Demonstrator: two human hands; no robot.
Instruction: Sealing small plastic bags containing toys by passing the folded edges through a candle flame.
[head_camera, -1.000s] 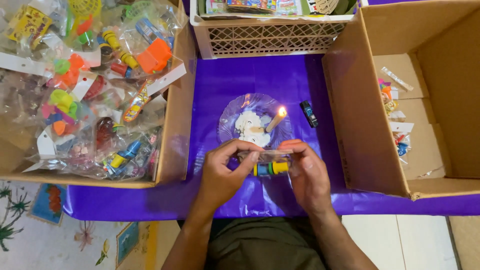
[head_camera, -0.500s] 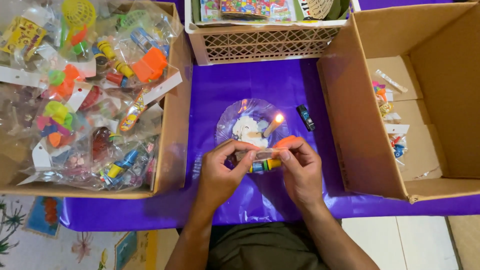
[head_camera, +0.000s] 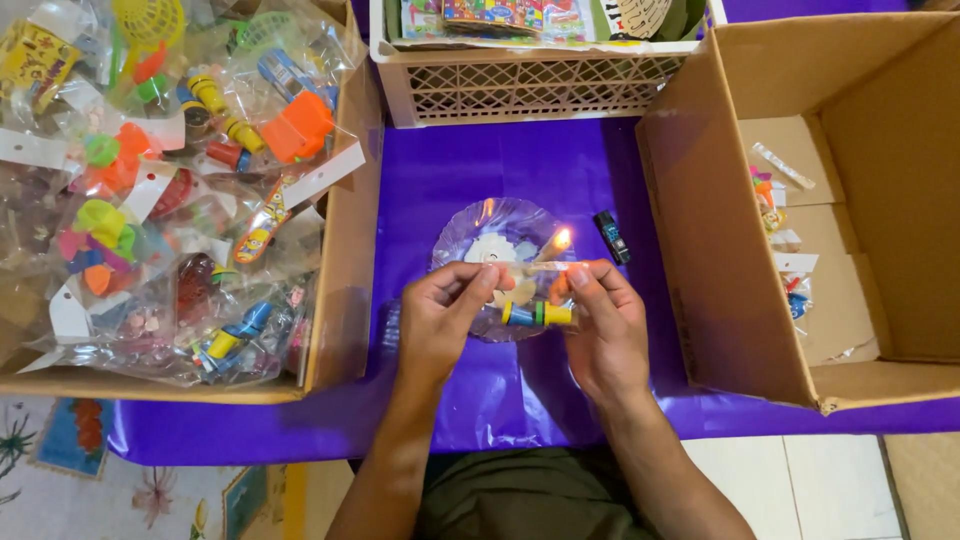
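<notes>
My left hand (head_camera: 440, 320) and my right hand (head_camera: 600, 325) pinch the top edge of a small clear plastic bag (head_camera: 525, 290) stretched between them. A yellow, green and blue toy (head_camera: 535, 314) shows inside the bag. The bag's edge sits close to a small lit flame (head_camera: 561, 240) on a clear plastic dish (head_camera: 480, 225) that holds white wax. The dish rests on a purple tablecloth (head_camera: 470, 160). A small dark lighter (head_camera: 612, 236) lies just right of the flame.
A cardboard box (head_camera: 345, 300) at left is heaped with several bagged colourful toys. A large cardboard box (head_camera: 700, 250) at right holds a few bagged toys. A white lattice crate (head_camera: 520, 85) stands at the back. A patterned floor mat (head_camera: 60, 470) lies below left.
Both hands with the bag have shifted slightly up toward the flame. The view has also drifted a little.
</notes>
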